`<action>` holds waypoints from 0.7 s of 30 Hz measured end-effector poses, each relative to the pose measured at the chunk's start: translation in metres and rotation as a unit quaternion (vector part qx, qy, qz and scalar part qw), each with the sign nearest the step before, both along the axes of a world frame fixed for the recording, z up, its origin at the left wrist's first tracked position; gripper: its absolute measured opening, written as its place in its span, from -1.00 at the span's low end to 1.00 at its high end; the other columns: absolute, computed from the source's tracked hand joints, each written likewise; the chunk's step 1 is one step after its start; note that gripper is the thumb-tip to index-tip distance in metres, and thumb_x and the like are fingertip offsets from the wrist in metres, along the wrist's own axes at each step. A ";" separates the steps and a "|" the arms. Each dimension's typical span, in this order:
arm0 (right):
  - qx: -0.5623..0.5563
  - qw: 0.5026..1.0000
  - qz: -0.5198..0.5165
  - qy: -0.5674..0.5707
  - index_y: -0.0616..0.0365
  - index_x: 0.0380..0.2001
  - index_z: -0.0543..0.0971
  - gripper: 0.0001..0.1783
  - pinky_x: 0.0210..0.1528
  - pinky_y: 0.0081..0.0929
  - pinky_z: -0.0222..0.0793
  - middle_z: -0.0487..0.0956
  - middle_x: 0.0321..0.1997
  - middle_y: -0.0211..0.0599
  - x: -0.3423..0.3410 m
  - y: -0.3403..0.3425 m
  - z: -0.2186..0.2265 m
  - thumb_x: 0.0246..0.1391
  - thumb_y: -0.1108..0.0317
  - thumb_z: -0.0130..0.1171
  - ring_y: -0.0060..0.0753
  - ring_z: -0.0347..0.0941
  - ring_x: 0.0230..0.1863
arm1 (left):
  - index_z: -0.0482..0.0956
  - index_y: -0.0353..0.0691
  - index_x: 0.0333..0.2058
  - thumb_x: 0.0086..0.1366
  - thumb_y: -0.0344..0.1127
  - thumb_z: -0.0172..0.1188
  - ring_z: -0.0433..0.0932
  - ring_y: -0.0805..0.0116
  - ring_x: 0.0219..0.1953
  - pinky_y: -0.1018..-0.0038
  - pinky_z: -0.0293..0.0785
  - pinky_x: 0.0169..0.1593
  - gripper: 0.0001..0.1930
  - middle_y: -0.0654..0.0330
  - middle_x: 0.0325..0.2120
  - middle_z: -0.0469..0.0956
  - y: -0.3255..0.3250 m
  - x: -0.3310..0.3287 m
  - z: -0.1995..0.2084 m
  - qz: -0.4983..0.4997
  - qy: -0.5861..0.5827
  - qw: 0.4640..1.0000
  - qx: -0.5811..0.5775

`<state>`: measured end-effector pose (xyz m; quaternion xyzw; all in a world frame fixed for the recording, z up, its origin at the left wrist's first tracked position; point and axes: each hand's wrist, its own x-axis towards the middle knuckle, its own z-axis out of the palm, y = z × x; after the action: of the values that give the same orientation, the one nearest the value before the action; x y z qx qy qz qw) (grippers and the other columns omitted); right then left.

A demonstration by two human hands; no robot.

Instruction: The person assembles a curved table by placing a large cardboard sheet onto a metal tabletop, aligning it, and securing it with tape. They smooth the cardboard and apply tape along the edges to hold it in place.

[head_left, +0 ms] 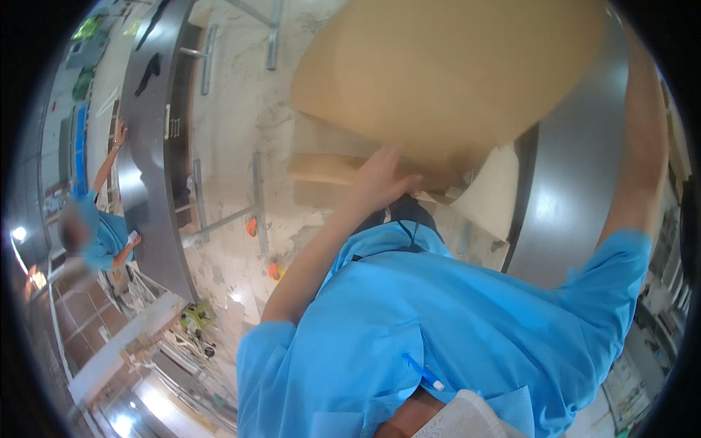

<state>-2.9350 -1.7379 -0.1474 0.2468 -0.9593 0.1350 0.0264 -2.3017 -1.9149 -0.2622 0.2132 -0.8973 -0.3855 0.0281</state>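
A large brown sheet [445,66], thin and curved like kraft paper or card, spreads across the upper middle in front of me. At its lower edge is my left hand [383,177], slightly blurred, with the fingers stretched out and the thumb apart. A narrower brown strip [321,168] shows to the left of that hand. My right forearm [642,139] reaches up along the right side, past a glossy dark-grey panel [566,182]; its hand is lost at the picture's upper rim. Below the sheet, a white soft-looking sheet [493,193] hangs by the panel's edge.
To the left, a long dark-grey panel [150,182] stands with a co-worker in a blue shirt [109,233] beside it, one hand on its edge. Metal stand legs [258,197] and orange items [276,271] are on the stained floor. Scrap strips [182,350] lie lower left.
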 end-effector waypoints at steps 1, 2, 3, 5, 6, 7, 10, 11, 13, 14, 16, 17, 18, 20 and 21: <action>-0.008 1.000 -0.001 0.002 0.13 0.16 0.49 -0.45 -0.13 -0.40 0.43 0.64 -0.09 -0.42 0.004 0.001 -0.001 0.28 -0.02 0.18 -0.49 0.53 -0.12 | 0.36 -0.17 0.26 0.24 -0.07 0.34 0.55 0.03 0.08 0.20 0.49 0.12 -0.33 0.01 0.06 0.53 0.007 -0.022 0.004 -0.028 0.005 1.000 0.008; -0.018 1.000 0.001 -0.002 0.13 0.17 0.49 -0.45 -0.13 -0.40 0.43 0.64 -0.09 -0.43 0.009 0.001 -0.003 0.28 -0.02 0.18 -0.49 0.53 -0.12 | 0.36 -0.17 0.26 0.24 -0.06 0.33 0.54 0.03 0.08 0.19 0.49 0.12 -0.33 0.00 0.05 0.53 0.011 -0.040 0.008 -0.057 0.024 0.998 0.012; -0.031 0.999 0.000 -0.005 0.13 0.18 0.49 -0.44 -0.13 -0.40 0.43 0.64 -0.09 -0.44 0.013 0.000 -0.004 0.28 -0.02 0.18 -0.49 0.53 -0.12 | 0.36 -0.17 0.26 0.25 -0.06 0.33 0.55 0.02 0.07 0.19 0.48 0.12 -0.33 -0.01 0.05 0.53 0.013 -0.056 0.010 -0.062 0.030 0.997 0.030; -0.063 0.998 0.001 -0.012 0.12 0.19 0.48 -0.44 -0.13 -0.41 0.43 0.63 -0.08 -0.45 0.022 0.000 -0.009 0.28 -0.02 0.18 -0.50 0.53 -0.12 | 0.37 -0.16 0.26 0.26 -0.05 0.33 0.55 0.00 0.07 0.19 0.48 0.13 -0.34 -0.03 0.05 0.53 0.015 -0.074 0.010 -0.068 0.069 0.993 0.068; -0.085 0.996 -0.001 -0.017 0.11 0.19 0.48 -0.44 -0.13 -0.41 0.43 0.63 -0.08 -0.46 0.029 -0.001 -0.013 0.28 -0.02 0.18 -0.50 0.53 -0.11 | 0.37 -0.17 0.25 0.27 -0.04 0.32 0.55 0.00 0.06 0.19 0.49 0.13 -0.35 -0.04 0.05 0.53 0.014 -0.075 0.007 -0.068 0.069 0.993 0.070; -0.118 0.993 -0.003 -0.017 0.11 0.20 0.47 -0.44 -0.13 -0.41 0.43 0.63 -0.08 -0.47 0.037 -0.003 -0.018 0.29 -0.02 0.18 -0.51 0.53 -0.11 | 0.37 -0.18 0.25 0.28 -0.04 0.32 0.56 0.00 0.06 0.19 0.49 0.12 -0.35 -0.04 0.05 0.53 0.012 -0.069 0.003 -0.064 0.076 0.992 0.073; -0.294 0.954 -0.018 -0.064 0.10 0.21 0.47 -0.43 -0.13 -0.42 0.43 0.63 -0.07 -0.49 0.091 -0.007 -0.042 0.29 -0.02 0.18 -0.51 0.53 -0.11 | 0.37 -0.20 0.24 0.29 -0.09 0.32 0.57 0.02 0.06 0.20 0.51 0.11 -0.38 -0.04 0.05 0.54 0.002 -0.029 -0.021 -0.022 0.037 0.995 0.094; -0.366 0.924 -0.019 -0.111 0.10 0.22 0.46 -0.43 -0.13 -0.42 0.43 0.63 -0.06 -0.50 0.117 -0.009 -0.053 0.29 -0.02 0.18 -0.52 0.53 -0.11 | 0.36 -0.21 0.24 0.29 -0.12 0.33 0.57 0.03 0.06 0.21 0.51 0.10 -0.39 -0.04 0.05 0.54 -0.001 -0.010 -0.030 -0.004 0.024 0.994 0.103; -0.482 0.836 0.017 -0.260 0.09 0.23 0.46 -0.42 -0.13 -0.43 0.43 0.63 -0.06 -0.52 0.179 -0.023 -0.084 0.29 -0.02 0.18 -0.52 0.53 -0.11 | 0.37 -0.22 0.23 0.30 -0.13 0.34 0.58 0.07 0.08 0.22 0.52 0.09 -0.39 -0.06 0.06 0.54 -0.001 0.031 -0.051 0.037 -0.041 0.988 0.144; -0.487 0.814 -0.020 -0.316 0.08 0.23 0.45 -0.42 -0.13 -0.43 0.43 0.63 -0.06 -0.52 0.213 -0.032 -0.102 0.29 -0.02 0.18 -0.53 0.53 -0.10 | 0.37 -0.21 0.23 0.30 -0.12 0.34 0.57 0.07 0.09 0.22 0.52 0.09 -0.40 -0.07 0.07 0.53 0.001 0.048 -0.060 0.057 -0.057 0.985 0.152; -0.475 0.790 -0.014 -0.388 0.10 0.25 0.45 -0.43 -0.08 -0.43 0.45 0.62 -0.02 -0.47 0.263 -0.055 -0.126 0.30 0.03 0.19 -0.53 0.52 -0.06 | 0.38 -0.19 0.23 0.31 -0.12 0.32 0.57 0.07 0.11 0.22 0.52 0.10 -0.41 -0.09 0.09 0.53 0.005 0.075 -0.074 0.090 -0.156 0.966 0.186; -0.457 0.785 -0.027 -0.417 0.11 0.27 0.45 -0.43 -0.03 -0.42 0.46 0.62 0.01 -0.40 0.282 -0.064 -0.130 0.30 0.08 0.21 -0.54 0.52 -0.02 | 0.38 -0.21 0.23 0.31 -0.09 0.32 0.56 0.06 0.12 0.20 0.51 0.11 -0.40 -0.12 0.10 0.52 0.007 0.080 -0.078 0.075 -0.126 0.974 0.175; -0.460 0.789 0.039 -0.404 0.14 0.27 0.45 -0.45 0.00 -0.40 0.48 0.60 0.08 -0.35 0.282 -0.075 -0.122 0.31 0.12 0.20 -0.51 0.51 0.06 | 0.38 -0.23 0.23 0.30 -0.07 0.32 0.55 0.05 0.13 0.19 0.50 0.13 -0.38 -0.14 0.11 0.51 0.007 0.078 -0.079 0.064 -0.125 0.975 0.173; -0.452 0.799 0.130 -0.376 0.16 0.27 0.44 -0.46 0.05 -0.36 0.49 0.57 0.16 -0.29 0.268 -0.110 -0.092 0.32 0.16 0.19 -0.46 0.49 0.16 | 0.36 -0.28 0.25 0.27 -0.02 0.34 0.53 -0.01 0.16 0.16 0.46 0.18 -0.31 -0.19 0.14 0.49 0.006 0.056 -0.075 0.074 -0.093 0.983 0.141; -0.446 0.808 0.160 -0.350 0.16 0.27 0.43 -0.45 0.06 -0.35 0.48 0.56 0.17 -0.27 0.261 -0.133 -0.073 0.31 0.15 0.20 -0.44 0.48 0.17 | 0.34 -0.32 0.26 0.24 0.01 0.36 0.51 -0.05 0.19 0.15 0.43 0.21 -0.25 -0.22 0.16 0.47 0.002 0.035 -0.069 0.091 -0.071 0.986 0.117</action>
<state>-2.6737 -1.8710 -0.2209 0.2937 -0.6851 0.6273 -0.2257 -2.2669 -1.9127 -0.3313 0.3230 -0.8223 -0.4677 -0.0259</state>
